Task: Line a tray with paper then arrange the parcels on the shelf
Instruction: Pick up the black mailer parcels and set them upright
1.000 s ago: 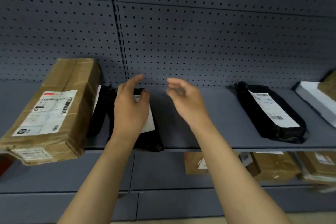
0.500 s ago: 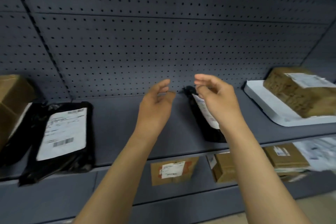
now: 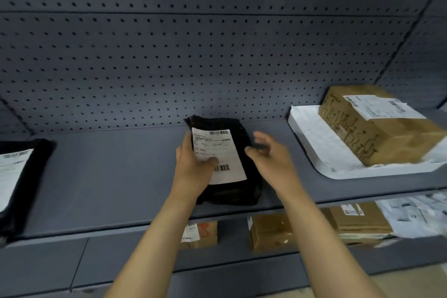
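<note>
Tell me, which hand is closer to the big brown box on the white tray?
Right. The right hand is open beside the black parcel, on the side toward the brown box. The left hand grips that parcel's far side, farther from the box.

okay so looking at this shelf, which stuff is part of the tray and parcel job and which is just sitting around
Part of the job:
black parcel under the left hand
right hand
paper-lined white tray
brown box on it
black parcel at far left
upper shelf

Just sitting there:
boxes on the lower shelf
pegboard
</note>
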{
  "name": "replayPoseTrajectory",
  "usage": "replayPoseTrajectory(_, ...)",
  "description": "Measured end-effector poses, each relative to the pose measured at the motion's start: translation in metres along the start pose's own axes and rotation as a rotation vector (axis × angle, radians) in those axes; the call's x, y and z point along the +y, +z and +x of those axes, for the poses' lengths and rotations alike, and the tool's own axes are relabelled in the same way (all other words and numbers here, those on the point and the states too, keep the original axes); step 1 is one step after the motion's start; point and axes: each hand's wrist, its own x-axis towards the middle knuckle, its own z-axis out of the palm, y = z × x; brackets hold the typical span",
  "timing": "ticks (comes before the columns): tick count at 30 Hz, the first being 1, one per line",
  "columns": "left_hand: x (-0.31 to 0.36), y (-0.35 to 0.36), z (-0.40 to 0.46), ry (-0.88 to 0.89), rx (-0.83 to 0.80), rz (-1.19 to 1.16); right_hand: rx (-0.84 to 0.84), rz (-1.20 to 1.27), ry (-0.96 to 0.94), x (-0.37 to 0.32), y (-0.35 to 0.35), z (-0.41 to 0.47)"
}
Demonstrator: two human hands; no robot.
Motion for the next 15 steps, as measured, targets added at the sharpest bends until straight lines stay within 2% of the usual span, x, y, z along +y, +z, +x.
replayPoseTrajectory(3,-0.003,0.006,-0.003,-0.112,-0.008,-0.022,-0.079,-0.001,0.044,0.014,0.009,-0.001)
replayPoseTrajectory(9,0.004,-0.002,-0.01,-0.21,0.042,-0.157,-0.064,0.056,0.037,0.005,0.014,-0.002)
replayPoseTrajectory(15,0.024,-0.065,-0.018,-0.156,0.128,-0.218,-0.131,0.099,-0.061,-0.046,0.046,-0.008)
